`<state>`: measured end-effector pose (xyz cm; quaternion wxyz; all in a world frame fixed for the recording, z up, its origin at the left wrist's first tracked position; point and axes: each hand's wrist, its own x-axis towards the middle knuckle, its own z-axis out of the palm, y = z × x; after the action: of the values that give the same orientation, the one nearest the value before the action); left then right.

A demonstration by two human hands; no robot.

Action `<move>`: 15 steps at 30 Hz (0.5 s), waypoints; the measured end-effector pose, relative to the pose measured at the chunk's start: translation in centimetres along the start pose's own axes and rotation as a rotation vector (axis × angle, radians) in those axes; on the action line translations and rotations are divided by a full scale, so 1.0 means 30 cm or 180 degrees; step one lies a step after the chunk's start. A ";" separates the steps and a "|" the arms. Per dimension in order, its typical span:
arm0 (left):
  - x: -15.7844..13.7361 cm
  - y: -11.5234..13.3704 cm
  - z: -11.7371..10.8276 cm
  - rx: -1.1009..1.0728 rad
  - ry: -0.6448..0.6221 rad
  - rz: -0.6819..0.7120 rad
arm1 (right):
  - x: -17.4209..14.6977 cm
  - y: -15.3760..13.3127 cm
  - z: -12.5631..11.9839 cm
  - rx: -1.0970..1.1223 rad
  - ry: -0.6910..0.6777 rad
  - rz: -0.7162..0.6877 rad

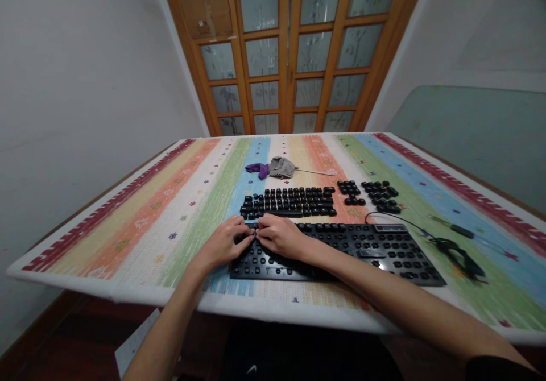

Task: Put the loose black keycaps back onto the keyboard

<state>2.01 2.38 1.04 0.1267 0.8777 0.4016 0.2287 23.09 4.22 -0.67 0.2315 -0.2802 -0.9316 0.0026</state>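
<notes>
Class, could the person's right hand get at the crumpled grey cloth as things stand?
Probably yes: the right hand is at the flat black plastic keyboard, with low rows of loose black keycaps between, but nothing tall bars the cloth.

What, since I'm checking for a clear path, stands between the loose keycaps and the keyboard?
The left hand and right hand, over the left part of the keyboard, partly block the way from the loose keycaps; toward the right, a thin cable runs between.
</notes>
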 end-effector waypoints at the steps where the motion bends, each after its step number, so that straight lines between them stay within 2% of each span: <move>1: 0.004 0.004 -0.004 0.0017 -0.0005 0.0025 | 0.001 0.002 -0.002 0.0039 -0.0019 0.0036; 6: 0.048 -0.004 -0.038 -0.0042 0.0047 0.0148 | 0.006 -0.001 -0.023 0.0123 -0.0106 0.0229; 11: 0.177 -0.097 -0.082 0.0002 0.0452 -0.0073 | -0.002 -0.010 -0.048 0.0186 -0.0045 0.0380; 15: 0.302 -0.189 -0.074 0.0274 0.0147 -0.0253 | -0.019 -0.006 -0.067 0.0190 0.0034 0.0390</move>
<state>2.43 13.02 3.37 0.0884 0.8602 0.4484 0.2262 24.31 3.52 0.91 0.2442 -0.3296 -0.9110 0.0430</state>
